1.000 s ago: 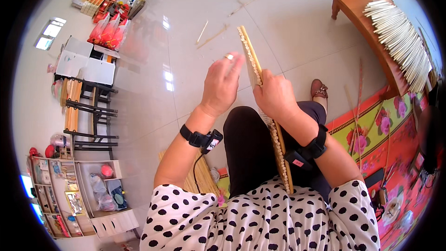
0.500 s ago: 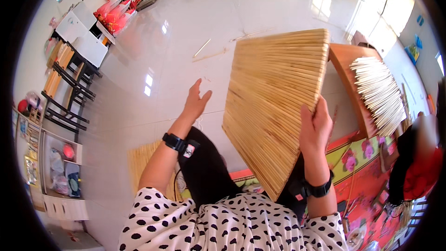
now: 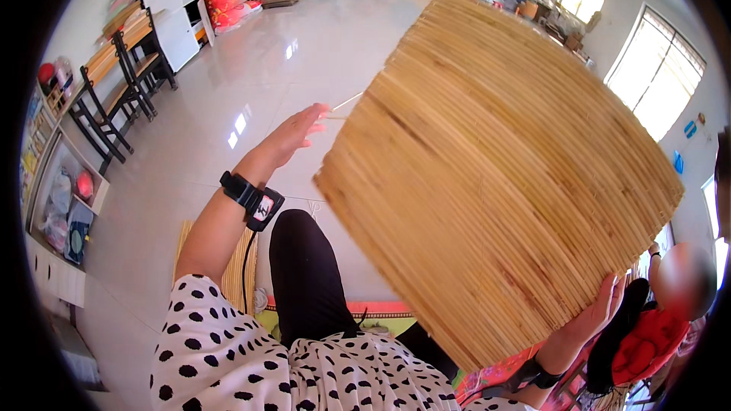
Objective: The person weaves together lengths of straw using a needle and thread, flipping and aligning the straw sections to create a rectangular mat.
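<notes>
A big stiff panel of narrow bamboo or reed sticks [image 3: 487,175] set side by side is raised before me, its broad face tilted toward me. My right hand [image 3: 598,312] holds it at the lower right edge, with part of the hand hidden by the panel. Beyond its left edge, my left hand [image 3: 293,135] hangs in the air, fingers stretched out, apart from the panel. A similar panel [image 3: 247,259] shows at the lower left beside my left arm.
Dark-framed chairs [image 3: 114,99] and a white cabinet [image 3: 169,15] line the left wall. Red sacks [image 3: 228,0] are stacked farther back. At the right sits another person in red and black clothing [image 3: 647,342]. A patterned red mat [image 3: 487,380] lies below.
The panel has swung up and to the right, showing its broad face more fully. My right hand has moved right and lower; my left hand has shifted left and slightly up.
</notes>
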`<action>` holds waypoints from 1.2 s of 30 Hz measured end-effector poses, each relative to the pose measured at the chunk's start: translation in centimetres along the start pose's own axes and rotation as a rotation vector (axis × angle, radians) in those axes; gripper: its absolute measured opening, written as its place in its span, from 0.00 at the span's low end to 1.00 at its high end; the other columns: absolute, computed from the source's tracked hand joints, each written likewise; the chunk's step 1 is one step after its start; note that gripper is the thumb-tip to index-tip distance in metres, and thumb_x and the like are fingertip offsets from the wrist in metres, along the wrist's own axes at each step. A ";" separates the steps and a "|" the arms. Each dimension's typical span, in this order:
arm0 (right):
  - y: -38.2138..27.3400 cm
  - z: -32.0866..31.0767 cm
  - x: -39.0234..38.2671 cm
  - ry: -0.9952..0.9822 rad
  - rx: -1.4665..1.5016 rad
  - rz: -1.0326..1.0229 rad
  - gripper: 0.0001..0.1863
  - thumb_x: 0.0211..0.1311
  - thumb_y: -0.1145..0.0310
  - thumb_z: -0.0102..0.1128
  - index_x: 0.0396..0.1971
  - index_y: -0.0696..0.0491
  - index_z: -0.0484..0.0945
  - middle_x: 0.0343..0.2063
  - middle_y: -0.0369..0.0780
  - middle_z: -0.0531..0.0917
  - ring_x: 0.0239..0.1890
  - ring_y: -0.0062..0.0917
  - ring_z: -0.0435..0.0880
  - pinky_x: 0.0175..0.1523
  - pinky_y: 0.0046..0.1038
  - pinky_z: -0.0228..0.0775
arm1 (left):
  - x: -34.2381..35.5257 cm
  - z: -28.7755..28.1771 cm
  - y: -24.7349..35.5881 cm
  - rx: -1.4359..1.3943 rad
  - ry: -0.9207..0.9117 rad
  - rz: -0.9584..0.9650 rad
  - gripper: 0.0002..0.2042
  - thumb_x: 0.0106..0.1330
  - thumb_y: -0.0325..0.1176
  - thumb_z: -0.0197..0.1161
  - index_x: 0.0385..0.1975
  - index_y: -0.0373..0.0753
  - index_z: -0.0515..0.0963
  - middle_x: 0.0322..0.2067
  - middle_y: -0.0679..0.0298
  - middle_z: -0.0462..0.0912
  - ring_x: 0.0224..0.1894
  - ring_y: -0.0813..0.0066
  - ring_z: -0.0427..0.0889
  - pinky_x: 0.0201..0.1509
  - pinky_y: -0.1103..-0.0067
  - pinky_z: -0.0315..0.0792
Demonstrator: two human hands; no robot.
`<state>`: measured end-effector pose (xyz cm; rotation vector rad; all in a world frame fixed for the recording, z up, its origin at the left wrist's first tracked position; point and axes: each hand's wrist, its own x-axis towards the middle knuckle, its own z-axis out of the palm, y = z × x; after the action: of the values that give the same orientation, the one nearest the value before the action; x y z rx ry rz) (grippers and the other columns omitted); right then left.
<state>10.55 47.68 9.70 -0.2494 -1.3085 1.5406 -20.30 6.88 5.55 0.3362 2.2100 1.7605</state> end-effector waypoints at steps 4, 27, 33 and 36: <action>4.3 -1.3 3.0 -0.084 -0.199 0.160 0.20 0.63 0.68 0.48 0.53 0.61 0.67 0.45 0.42 0.76 0.44 0.24 0.75 0.50 0.25 0.66 | -0.8 0.6 0.6 -0.328 -0.194 -0.055 0.26 0.71 0.48 0.38 0.54 0.32 0.66 0.53 0.58 0.72 0.53 0.71 0.72 0.57 0.73 0.64; 11.9 3.2 13.4 -0.575 -0.194 0.746 0.20 0.63 0.70 0.49 0.55 0.59 0.66 0.49 0.40 0.74 0.51 0.24 0.71 0.54 0.26 0.62 | -3.5 2.9 -2.8 -0.679 0.060 -0.224 0.24 0.69 0.49 0.44 0.48 0.32 0.71 0.45 0.56 0.76 0.47 0.70 0.77 0.50 0.73 0.72; 12.4 2.2 13.4 -0.561 -0.268 0.689 0.20 0.63 0.70 0.50 0.55 0.59 0.66 0.47 0.40 0.74 0.50 0.23 0.72 0.54 0.25 0.63 | -3.3 2.9 -2.1 -0.668 0.128 -0.275 0.26 0.69 0.52 0.43 0.49 0.32 0.70 0.46 0.56 0.75 0.48 0.69 0.75 0.51 0.72 0.71; 13.0 2.4 12.9 -0.510 -0.268 0.702 0.19 0.63 0.70 0.50 0.54 0.60 0.67 0.47 0.40 0.75 0.49 0.23 0.73 0.53 0.26 0.63 | -3.7 2.8 -1.9 -0.741 0.145 -0.262 0.28 0.69 0.54 0.41 0.50 0.32 0.69 0.47 0.56 0.75 0.49 0.69 0.74 0.53 0.72 0.70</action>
<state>-3.99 58.38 5.74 -0.5560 -1.9709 2.0965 -15.85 7.68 3.42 -0.2416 1.4309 2.3183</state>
